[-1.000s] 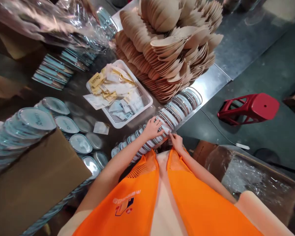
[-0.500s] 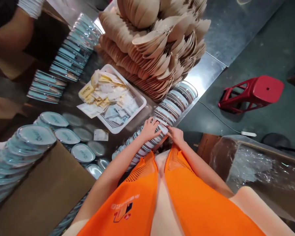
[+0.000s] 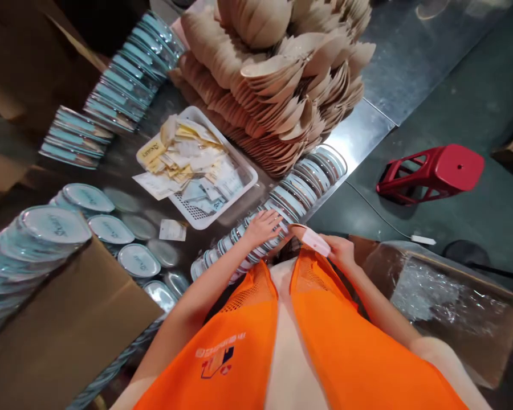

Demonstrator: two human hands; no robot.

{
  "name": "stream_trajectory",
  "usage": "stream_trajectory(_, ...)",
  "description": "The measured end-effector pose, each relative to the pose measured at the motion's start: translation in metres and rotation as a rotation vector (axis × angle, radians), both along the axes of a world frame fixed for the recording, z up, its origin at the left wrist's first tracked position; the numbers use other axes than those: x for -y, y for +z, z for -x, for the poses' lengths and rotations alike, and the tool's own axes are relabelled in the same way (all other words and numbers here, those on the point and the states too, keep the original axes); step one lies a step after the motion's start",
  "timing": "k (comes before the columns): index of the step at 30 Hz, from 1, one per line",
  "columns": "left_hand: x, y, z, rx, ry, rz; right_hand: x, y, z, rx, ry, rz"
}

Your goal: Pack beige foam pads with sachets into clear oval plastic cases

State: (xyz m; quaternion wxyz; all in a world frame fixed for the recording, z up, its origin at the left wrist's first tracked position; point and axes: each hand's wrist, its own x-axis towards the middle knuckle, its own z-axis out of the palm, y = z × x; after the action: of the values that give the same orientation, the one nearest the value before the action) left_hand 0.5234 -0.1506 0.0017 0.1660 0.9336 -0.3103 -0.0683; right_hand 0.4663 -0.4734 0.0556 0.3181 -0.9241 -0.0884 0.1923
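Observation:
A row of clear packages with pale blue-and-white cards [image 3: 290, 199] runs diagonally along the table edge in front of me. My left hand [image 3: 263, 228] lies over the middle of this row with its fingers stretched out, touching the packages. To the right of it, my right hand [image 3: 342, 250] pinches the end of a pale pinkish-white card [image 3: 315, 241]. The card slants up-left toward the row, and a tan edge shows at its far end. Part of the row is hidden behind my left hand and forearm.
Tan molded cups [image 3: 277, 102] are piled high behind the row. A white basket [image 3: 250, 182] holds yellow and white cards. Oval blue packages [image 3: 53, 230] stand stacked left, by a cardboard box [image 3: 77, 319]. On the right are a red stool [image 3: 455, 168] and a plastic-lined box [image 3: 448, 302].
My right hand has moved right, away from the row, drawing the pale card with it. My left hand stays on the row. The co-worker's arm at upper left has left the view.

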Motion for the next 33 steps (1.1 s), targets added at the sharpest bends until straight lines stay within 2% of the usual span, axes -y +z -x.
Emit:
stream_trajectory(3,0.012,0.009,-0.004,-0.034,-0.195,-0.068,0.048,0.019,0.013,-0.073,-0.113,-0.235)
stream_trajectory(5,0.020,0.014,-0.009,-0.062,-0.277,-0.122,0.060,0.032,0.014,-0.241,-0.128,-0.359)
stream_trajectory(9,0.030,0.020,-0.014,-0.078,-0.321,-0.156,0.051,0.044,0.006,-0.597,-0.011,-0.526)
stream_trajectory(12,0.035,0.020,-0.012,-0.085,-0.288,-0.189,0.039,0.041,-0.003,-0.632,0.095,-0.609)
stream_trajectory(16,0.038,0.016,-0.009,-0.103,-0.243,-0.196,0.026,0.038,-0.009,-0.606,0.231,-0.601)
stream_trajectory(23,0.039,0.003,0.005,-0.160,-0.104,-0.075,0.022,0.032,-0.002,-0.531,0.082,-0.618)
stream_trajectory(26,0.036,0.002,0.011,-0.125,-0.059,-0.022,0.017,0.026,0.003,-0.352,-0.074,-0.583)
stream_trajectory(29,0.031,0.001,0.010,-0.057,-0.022,0.030,0.002,0.017,0.008,-0.057,-0.235,-0.502)
stream_trajectory(31,0.027,0.000,0.004,-0.041,0.003,0.041,-0.014,0.008,0.008,0.104,-0.244,-0.412)
stream_trajectory(33,0.024,-0.004,-0.001,-0.040,0.013,0.054,-0.035,-0.003,0.005,0.155,-0.158,-0.289)
